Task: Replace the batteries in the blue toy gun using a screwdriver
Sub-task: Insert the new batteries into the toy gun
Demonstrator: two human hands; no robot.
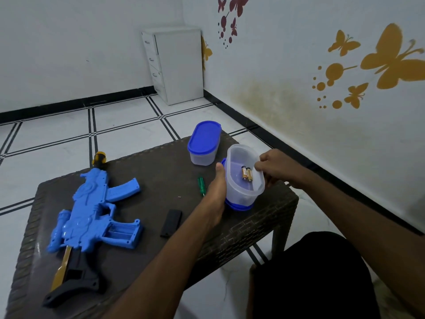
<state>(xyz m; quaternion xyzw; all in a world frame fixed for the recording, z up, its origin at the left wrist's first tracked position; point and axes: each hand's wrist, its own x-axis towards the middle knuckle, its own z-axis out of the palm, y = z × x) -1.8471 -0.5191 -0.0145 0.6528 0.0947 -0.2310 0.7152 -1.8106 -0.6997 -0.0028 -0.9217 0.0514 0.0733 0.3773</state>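
The blue toy gun (92, 212) lies on the left of the dark table (151, 171), its battery bay open and bare. Its black battery cover (170, 223) lies to the right of it. A green screwdriver (201, 186) rests near the table's middle. An open clear container (244, 178) stands tilted on its blue lid (238, 206) at the right edge, with two batteries (246, 174) inside. My left hand (216, 194) holds the container's left wall. My right hand (274, 166) grips its right rim, fingertips just inside.
A second clear container with its blue lid on (203, 143) stands at the table's far edge. A tiny screw (179, 197) lies on the tabletop. A white drawer cabinet (174, 63) stands in the room's corner. The wall runs close along the right.
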